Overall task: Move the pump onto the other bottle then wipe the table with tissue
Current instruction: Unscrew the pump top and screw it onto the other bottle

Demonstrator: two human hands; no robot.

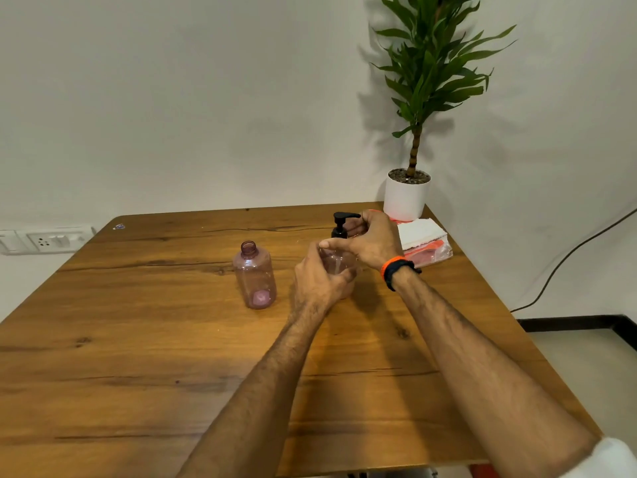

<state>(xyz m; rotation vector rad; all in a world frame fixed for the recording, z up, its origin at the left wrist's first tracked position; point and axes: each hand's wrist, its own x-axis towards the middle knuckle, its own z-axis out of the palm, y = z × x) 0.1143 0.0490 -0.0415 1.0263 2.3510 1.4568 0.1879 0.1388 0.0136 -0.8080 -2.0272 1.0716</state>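
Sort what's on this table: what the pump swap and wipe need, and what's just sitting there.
Needed:
pump, gripped by the right hand
pump bottle, held by the left hand
open bottle
tissues
table

Lying about:
potted plant
orange packet under the tissues
cable
wall sockets

Even, moderately bright indoor light, warm tint. Source seems high and toward 5 o'clock: the plant throws a soft double shadow on the wall toward 9 o'clock, and the forearms drop faint shadows on the table toward 10 o'clock. Mild sheen on the wood near centre, no hard glare. Wide-angle bowing: table edges curve, strongest at 7 and 4 o'clock. Slight compression softness overall; hands a bit smeared, far corners softer.
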